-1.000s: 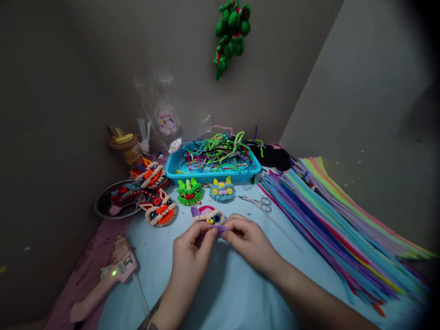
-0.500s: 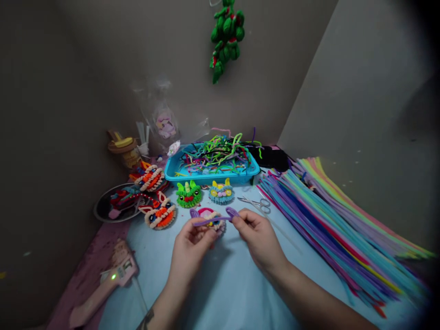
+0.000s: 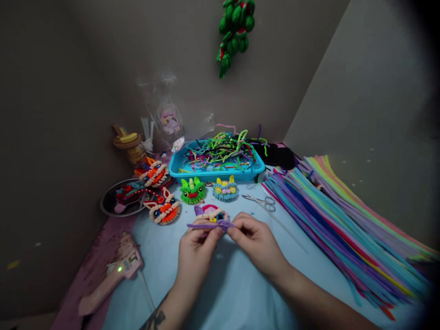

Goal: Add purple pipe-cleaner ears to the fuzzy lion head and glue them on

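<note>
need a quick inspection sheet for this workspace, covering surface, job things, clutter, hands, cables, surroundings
Surface: blue cloth over a purple tabletop.
Job's things: purple strip, looped near one end, in front of the pink head, which is partly hidden.
Clutter: two orange heads, green head, blue head, scissors, bowl, glue gun with a green light lit, tray of offcuts, stem bundle.
Hands: left hand and right hand both pinch the purple strip.
Cables: dark bit at the glue gun's handle end, perhaps a cord; cut off by the frame.
Surroundings: grey walls, green cluster high up, cup at back left.
</note>
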`<state>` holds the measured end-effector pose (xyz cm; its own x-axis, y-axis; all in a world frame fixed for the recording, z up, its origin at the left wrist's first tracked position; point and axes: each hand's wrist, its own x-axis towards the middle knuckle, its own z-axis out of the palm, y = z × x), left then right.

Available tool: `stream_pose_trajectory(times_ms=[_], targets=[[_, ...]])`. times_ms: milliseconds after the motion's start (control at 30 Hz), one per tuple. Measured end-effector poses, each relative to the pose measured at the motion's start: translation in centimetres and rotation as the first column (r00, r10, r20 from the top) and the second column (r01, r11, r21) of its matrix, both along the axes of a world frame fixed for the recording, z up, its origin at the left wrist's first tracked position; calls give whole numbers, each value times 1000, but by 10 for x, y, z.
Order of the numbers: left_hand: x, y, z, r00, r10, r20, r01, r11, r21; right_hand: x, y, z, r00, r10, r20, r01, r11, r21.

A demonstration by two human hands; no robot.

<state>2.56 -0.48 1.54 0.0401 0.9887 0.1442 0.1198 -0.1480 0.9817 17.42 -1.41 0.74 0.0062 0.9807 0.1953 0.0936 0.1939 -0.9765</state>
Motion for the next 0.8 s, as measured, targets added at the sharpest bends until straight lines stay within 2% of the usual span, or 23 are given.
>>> stream_pose_trajectory(times_ms=[267,567,700,800], targets=[[-4,0,-2,995,56,-87,-50,996,73,2,1,4,998,24,58,-25,1000,13],[-5,1,1,989,8,-145,8,994,109,8,3,4,988,94,121,-92,996,-21],[-5,0,1,976,17,-217,13,990,137,7,4,3,986,116,119,-110,992,-54],[-6,1,2,961,30,-274,20,984,177,5,6,2,978,184,99,-175,980,-94]])
